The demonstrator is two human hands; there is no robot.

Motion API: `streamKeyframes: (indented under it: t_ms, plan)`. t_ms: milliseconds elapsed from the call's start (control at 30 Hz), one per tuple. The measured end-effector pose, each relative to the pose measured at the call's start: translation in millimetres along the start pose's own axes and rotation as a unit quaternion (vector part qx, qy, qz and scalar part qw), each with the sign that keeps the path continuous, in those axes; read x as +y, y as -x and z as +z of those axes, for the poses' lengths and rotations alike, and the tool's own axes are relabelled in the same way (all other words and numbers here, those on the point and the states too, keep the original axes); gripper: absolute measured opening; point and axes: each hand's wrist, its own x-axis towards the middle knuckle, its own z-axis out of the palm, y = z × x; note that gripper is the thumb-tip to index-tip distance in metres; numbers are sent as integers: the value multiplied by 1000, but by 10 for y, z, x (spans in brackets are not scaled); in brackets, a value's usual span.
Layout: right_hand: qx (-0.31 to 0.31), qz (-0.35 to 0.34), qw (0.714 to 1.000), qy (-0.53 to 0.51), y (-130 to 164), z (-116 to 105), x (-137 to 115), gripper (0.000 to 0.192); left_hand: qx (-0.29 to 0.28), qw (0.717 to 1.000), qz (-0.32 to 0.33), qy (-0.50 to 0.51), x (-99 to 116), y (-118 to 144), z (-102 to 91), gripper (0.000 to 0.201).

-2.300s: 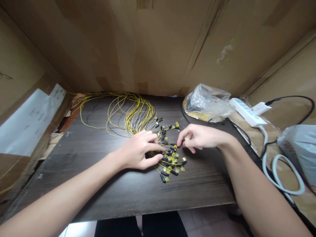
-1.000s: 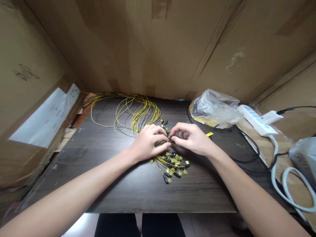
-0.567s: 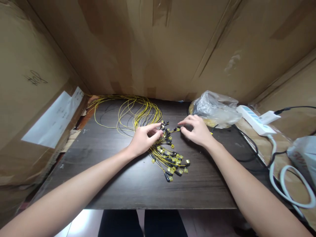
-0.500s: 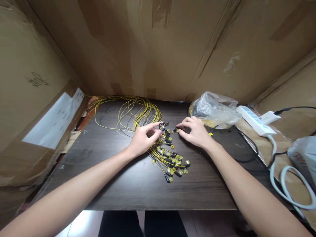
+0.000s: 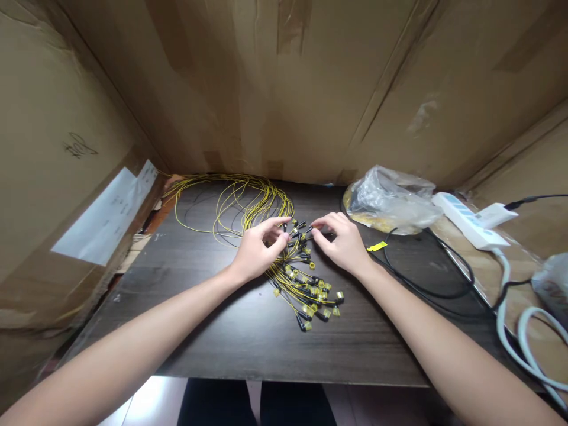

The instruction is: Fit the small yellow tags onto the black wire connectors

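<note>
Head view is showing the left hand [image 5: 256, 251] and right hand [image 5: 341, 241] pinching connector ends [image 5: 298, 232] near the surface's far edge, likely snagging the tangled yellow wires [image 5: 248, 204].

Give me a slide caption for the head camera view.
Both hands, left hand and right hand, pick at yellow cables on table.

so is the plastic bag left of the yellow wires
No, the plastic bag lies to the right of the yellow wires, near the power strip.

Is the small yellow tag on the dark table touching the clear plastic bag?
Apart. The head view shows the small yellow tag lying nearer the camera than the clear plastic bag, with bare dark table between them.
</note>
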Motion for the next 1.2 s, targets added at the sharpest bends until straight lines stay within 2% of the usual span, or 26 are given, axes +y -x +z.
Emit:
streamKeyframes:
  t_ms: [167, 300, 400, 533, 667, 833, 1100, 1200]
  plan:
    - [35, 22, 999, 18, -32, -75, -30, 21, -9, 999, 4, -32, -11, 11, 5, 26]
    - [40, 75, 990, -116, 22, -52, -235, 21, -4, 998, 13, -53, -26, 6, 9, 24]
    - [-15, 119, 966, -228, 99, 73, -341, 20, 0, 999, 11, -46, -31, 3, 4, 23]
    - [-36, 157, 939, -305, 132, 170, -338, 28, -14, 1000, 2, -14, -26, 12, -11, 28]
    - [-34, 172, 921, -347, 105, 148, -302, 30, -23, 999, 24, -36, -19, 17, -28, 18]
    - [-41, 175, 916, -359, 102, 138, -307, 26, -11, 997, 35, -68, -38, 14, -36, 13]
    - [-46, 166, 942, -287, 102, 134, -322, 26, -16, 997, 33, -67, -34, 9, -43, 11]
    - [-48, 169, 942, -285, 98, 135, -313, 28, -25, 997, 35, -67, -36, 7, -41, 13]
